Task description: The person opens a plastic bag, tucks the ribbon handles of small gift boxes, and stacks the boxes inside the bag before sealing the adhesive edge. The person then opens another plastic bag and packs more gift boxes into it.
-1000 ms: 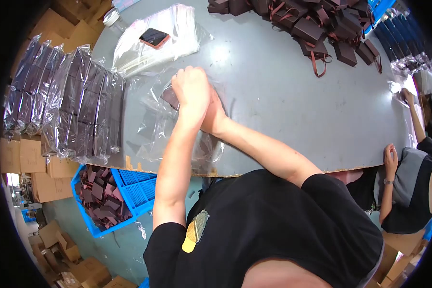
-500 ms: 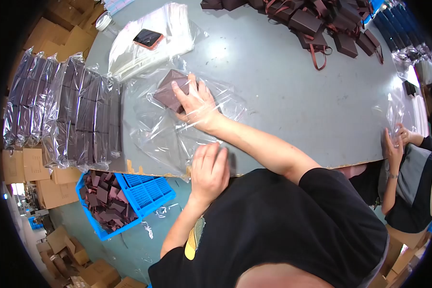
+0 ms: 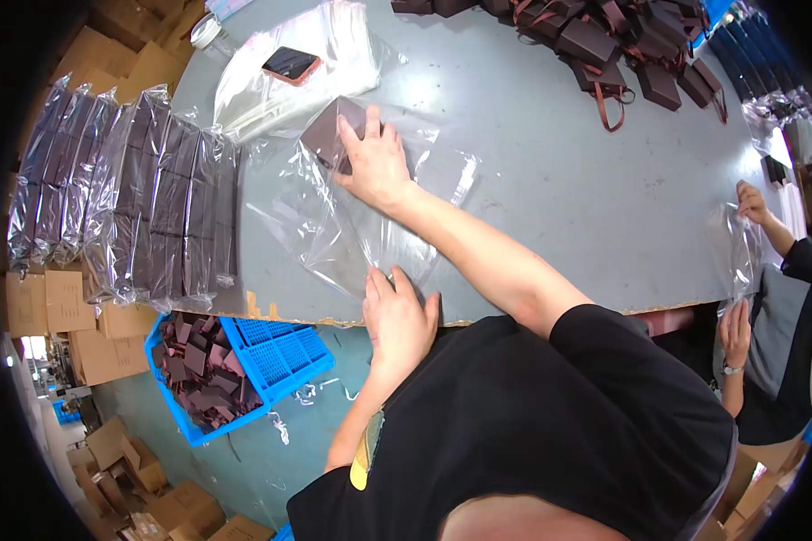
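My right hand [image 3: 379, 167] is on a dark brown box [image 3: 327, 135], fingers spread over its top and thumb along the near side. The box lies on a large clear plastic bag [image 3: 334, 239] or inside it; I cannot tell which. My left hand [image 3: 397, 317] rests at the table's near edge, fingers stretched and thumb apart, with its fingertips against the near end of the bag. Ahead of the box lies a stack of clear bags [image 3: 244, 95] with a phone [image 3: 291, 65] on it.
Wrapped rows of dark boxes [image 3: 144, 198] stand at the left. A blue crate [image 3: 266, 397] of small dark pieces sits below the table edge. Ribboned boxes [image 3: 595, 41] are heaped at the far right. A co-worker [image 3: 767, 334] handles a clear bag at the right.
My right hand and the box have moved away from me, towards the bag stack. My left hand's fingers have straightened and spread. The co-worker's hands have moved apart along their bag.
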Demonstrator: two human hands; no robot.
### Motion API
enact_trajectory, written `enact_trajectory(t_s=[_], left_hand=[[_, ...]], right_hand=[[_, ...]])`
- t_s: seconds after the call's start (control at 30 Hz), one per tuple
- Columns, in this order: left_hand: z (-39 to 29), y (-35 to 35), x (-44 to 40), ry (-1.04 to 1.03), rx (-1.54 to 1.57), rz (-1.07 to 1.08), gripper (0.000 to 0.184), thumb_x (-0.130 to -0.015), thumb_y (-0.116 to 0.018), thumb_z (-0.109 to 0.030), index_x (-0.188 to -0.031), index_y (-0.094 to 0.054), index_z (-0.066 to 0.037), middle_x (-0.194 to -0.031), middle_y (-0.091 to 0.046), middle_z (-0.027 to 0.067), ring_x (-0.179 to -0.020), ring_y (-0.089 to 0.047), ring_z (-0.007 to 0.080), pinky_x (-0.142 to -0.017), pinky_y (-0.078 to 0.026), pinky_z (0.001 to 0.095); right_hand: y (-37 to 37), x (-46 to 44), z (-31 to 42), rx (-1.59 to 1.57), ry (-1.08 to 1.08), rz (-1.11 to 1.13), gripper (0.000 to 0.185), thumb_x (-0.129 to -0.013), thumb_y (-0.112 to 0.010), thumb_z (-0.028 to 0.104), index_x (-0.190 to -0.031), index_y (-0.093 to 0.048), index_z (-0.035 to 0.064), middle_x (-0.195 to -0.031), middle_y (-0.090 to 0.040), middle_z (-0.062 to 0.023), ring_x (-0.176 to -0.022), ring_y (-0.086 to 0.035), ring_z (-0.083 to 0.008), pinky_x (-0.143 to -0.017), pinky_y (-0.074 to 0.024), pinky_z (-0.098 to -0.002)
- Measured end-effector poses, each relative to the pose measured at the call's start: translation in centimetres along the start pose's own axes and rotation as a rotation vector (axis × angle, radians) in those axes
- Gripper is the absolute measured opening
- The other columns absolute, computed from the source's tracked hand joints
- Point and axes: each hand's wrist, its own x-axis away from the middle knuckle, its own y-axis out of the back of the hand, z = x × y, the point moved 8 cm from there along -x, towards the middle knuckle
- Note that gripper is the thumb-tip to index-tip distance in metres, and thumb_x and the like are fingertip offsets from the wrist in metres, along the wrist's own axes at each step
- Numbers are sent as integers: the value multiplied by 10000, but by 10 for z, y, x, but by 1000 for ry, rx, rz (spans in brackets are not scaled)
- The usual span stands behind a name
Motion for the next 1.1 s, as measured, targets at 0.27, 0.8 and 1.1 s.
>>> enact_trajectory(t_s=[0.27,0.8,1.1], left_hand=[[-15,141,-27,-405,450,-474,482,-739,-785,-138,-1155,-627,45,-1188,-628,214,-1065,-611,393,-942,-483,423],[-13,47,-140,-355,196,-328,333,-863,-606,-73,-1188,-618,4,-1195,-626,154,-894,-627,343,-895,-461,460],[134,75,-89,149,422,-503,442,-902,-677,-310,-1207,-623,5,-1280,-590,192,-1212,-537,350,-1066,-385,443]], right_hand=[[2,17,10,27,150,-50,804,-752,-775,367,-1442,-437,132,-1413,-357,-330,-1094,-504,-459,-926,-458,-527],[-16,26,16,172,286,-84,833,-800,-692,395,-1526,-357,161,-1407,-384,-373,-1185,-500,-439,-1060,-374,-544],[0,15,15,-3,313,-8,919,-638,-827,428,-1456,-468,214,-1386,-393,-274,-1196,-490,-421,-994,-396,-517]])
